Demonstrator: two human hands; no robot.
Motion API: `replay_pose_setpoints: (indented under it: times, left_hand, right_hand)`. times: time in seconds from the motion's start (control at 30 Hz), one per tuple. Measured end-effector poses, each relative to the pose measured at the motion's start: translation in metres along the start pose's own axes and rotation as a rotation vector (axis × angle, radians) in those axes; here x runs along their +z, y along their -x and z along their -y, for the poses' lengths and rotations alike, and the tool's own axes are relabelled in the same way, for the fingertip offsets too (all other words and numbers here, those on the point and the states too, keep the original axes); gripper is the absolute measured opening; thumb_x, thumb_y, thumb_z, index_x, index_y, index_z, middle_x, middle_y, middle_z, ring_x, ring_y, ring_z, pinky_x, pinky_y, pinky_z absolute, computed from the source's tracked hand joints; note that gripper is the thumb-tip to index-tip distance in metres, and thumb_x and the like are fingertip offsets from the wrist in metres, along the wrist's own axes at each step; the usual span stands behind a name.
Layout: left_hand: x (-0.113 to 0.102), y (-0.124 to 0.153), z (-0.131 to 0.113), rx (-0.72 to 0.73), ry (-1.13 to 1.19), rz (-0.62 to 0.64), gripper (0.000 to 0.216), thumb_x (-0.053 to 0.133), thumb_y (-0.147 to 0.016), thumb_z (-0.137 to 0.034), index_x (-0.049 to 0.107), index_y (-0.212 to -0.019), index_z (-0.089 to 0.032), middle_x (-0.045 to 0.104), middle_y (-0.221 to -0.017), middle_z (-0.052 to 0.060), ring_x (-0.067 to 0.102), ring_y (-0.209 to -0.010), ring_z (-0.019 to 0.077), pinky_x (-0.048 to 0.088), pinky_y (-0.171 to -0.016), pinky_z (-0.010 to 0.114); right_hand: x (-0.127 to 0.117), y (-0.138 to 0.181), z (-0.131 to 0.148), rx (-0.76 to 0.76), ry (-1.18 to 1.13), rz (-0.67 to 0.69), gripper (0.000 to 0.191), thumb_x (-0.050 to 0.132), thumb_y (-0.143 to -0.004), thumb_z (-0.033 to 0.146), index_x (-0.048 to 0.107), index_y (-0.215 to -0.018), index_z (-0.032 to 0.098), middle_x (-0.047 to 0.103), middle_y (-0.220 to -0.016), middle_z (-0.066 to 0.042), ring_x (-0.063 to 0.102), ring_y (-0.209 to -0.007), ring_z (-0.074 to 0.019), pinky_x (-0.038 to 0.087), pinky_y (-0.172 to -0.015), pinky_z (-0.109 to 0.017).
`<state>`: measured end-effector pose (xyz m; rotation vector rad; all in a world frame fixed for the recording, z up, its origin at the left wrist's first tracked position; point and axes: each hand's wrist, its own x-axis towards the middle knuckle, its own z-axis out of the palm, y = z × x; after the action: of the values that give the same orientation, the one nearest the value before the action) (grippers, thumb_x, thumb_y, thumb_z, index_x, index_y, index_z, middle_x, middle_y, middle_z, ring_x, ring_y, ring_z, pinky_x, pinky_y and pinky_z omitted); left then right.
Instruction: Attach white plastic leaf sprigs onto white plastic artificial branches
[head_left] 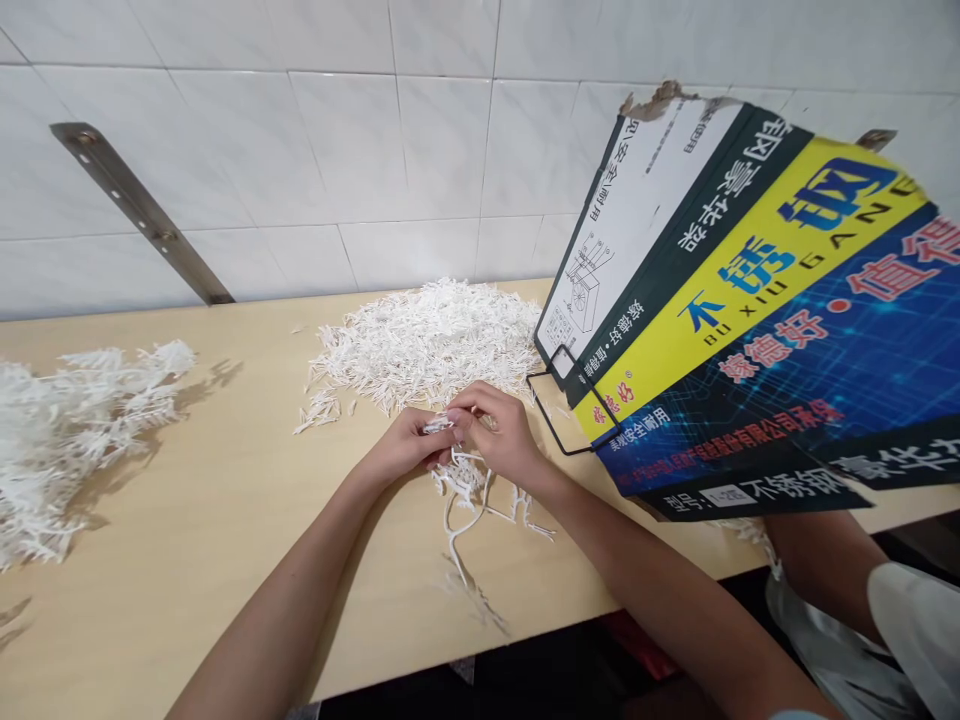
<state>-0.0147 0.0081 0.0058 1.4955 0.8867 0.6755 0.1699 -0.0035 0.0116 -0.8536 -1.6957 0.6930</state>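
Observation:
Both my hands meet over the table, in front of a pile of small, thin white pieces (442,340). My left hand (409,442) is closed, thumb and fingers pinching a clump of white branching plastic strands. My right hand (501,432) is closed too, its fingertips pressed at the same clump beside the left thumb. Below the fingers, a tangle of white branching strands (466,480) hangs or lies, with one long curved stem reaching toward the front edge. The fingers partly hide what they grip.
A larger heap of white branching strands (67,440) lies at the left. On the right stands a printed cardboard panel (720,300) in a black wire holder (551,425). Another person's arm (821,565) shows behind it. A metal bracket (142,215) is fixed to the tiled wall.

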Motion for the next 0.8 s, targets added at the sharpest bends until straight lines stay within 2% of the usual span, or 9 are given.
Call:
replay_pose_setpoints:
  times: [0.17,0.23,0.3,0.43,0.57,0.63,0.67,0.73,0.8]
  left_hand:
    - [-0.001,-0.003,-0.002,0.082,0.128,-0.207,0.03,0.085,-0.078,-0.041,0.072,-0.077,-0.014,0.054,-0.058,-0.003,0.043,-0.053,0.0087,0.032,-0.052,0.023]
    - [-0.001,-0.005,-0.001,0.089,0.169,-0.275,0.03,0.087,-0.075,-0.039,0.075,-0.084,-0.014,0.058,-0.062,-0.002,0.045,-0.055,0.0094,0.034,-0.053,0.023]
    - [0.0,-0.006,-0.001,0.076,0.205,-0.317,0.028,0.087,-0.075,-0.037,0.073,-0.08,-0.014,0.058,-0.061,-0.001,0.046,-0.055,0.0095,0.033,-0.053,0.023]
    - [-0.001,-0.006,0.0,0.055,0.271,-0.205,0.023,0.085,-0.074,-0.033,0.073,-0.076,-0.013,0.057,-0.06,-0.001,0.046,-0.055,0.0103,0.032,-0.054,0.024]
    - [-0.004,-0.002,0.003,0.076,0.306,-0.059,0.024,0.086,-0.069,-0.032,0.072,-0.074,-0.013,0.059,-0.062,0.001,0.048,-0.056,0.0115,0.033,-0.055,0.025]
    - [-0.006,-0.002,0.005,0.073,0.296,-0.071,0.025,0.087,-0.069,-0.032,0.071,-0.073,-0.013,0.058,-0.062,0.0,0.047,-0.055,0.0112,0.033,-0.054,0.025]
    - [-0.006,-0.002,0.005,0.067,0.292,-0.089,0.026,0.086,-0.071,-0.033,0.07,-0.073,-0.013,0.057,-0.062,0.0,0.046,-0.055,0.0111,0.033,-0.054,0.025]
    - [-0.006,-0.002,0.005,0.056,0.273,-0.138,0.029,0.086,-0.073,-0.036,0.067,-0.072,-0.014,0.05,-0.059,-0.003,0.042,-0.053,0.01,0.03,-0.053,0.025]
    - [-0.005,-0.003,0.002,0.061,0.231,-0.183,0.033,0.086,-0.073,-0.038,0.063,-0.068,-0.015,0.041,-0.057,-0.005,0.035,-0.052,0.0083,0.025,-0.051,0.024]
  right_hand:
    - [0.004,-0.002,-0.007,0.364,-0.335,-0.078,0.021,0.073,-0.092,0.042,0.069,-0.092,0.021,0.068,-0.081,-0.001,0.062,-0.067,-0.0152,0.051,-0.061,-0.028]
    - [0.006,-0.004,-0.011,0.43,-0.43,-0.086,0.026,0.077,-0.086,0.045,0.069,-0.091,0.021,0.069,-0.08,-0.001,0.063,-0.066,-0.0155,0.053,-0.061,-0.028]
    - [0.008,-0.004,-0.015,0.469,-0.488,-0.098,0.028,0.08,-0.082,0.045,0.068,-0.09,0.021,0.07,-0.08,-0.001,0.064,-0.067,-0.0161,0.054,-0.062,-0.028]
    - [0.009,-0.004,-0.016,0.561,-0.649,-0.044,0.025,0.082,-0.081,0.04,0.065,-0.084,0.02,0.062,-0.07,0.001,0.056,-0.062,-0.0132,0.049,-0.058,-0.025]
    - [-0.002,-0.006,-0.01,0.588,-0.994,0.071,0.021,0.074,-0.084,0.03,0.055,-0.079,0.023,0.037,-0.06,0.007,0.035,-0.051,-0.0109,0.045,-0.054,-0.026]
    - [-0.009,-0.009,-0.006,0.543,-0.95,0.103,0.016,0.071,-0.086,0.03,0.056,-0.082,0.023,0.038,-0.061,0.007,0.037,-0.053,-0.0124,0.048,-0.057,-0.028]
    - [-0.011,-0.01,-0.004,0.501,-0.84,0.099,0.012,0.07,-0.087,0.03,0.061,-0.086,0.024,0.046,-0.066,0.004,0.045,-0.058,-0.0138,0.05,-0.061,-0.03]
    - [-0.012,-0.011,0.0,0.39,-0.535,0.084,0.013,0.07,-0.089,0.03,0.07,-0.101,0.024,0.065,-0.093,-0.003,0.061,-0.083,-0.0177,0.054,-0.074,-0.032]
    - [-0.009,-0.009,0.002,0.28,-0.267,0.096,0.024,0.069,-0.091,0.03,0.073,-0.114,0.025,0.068,-0.12,-0.007,0.064,-0.104,-0.0205,0.055,-0.082,-0.032]
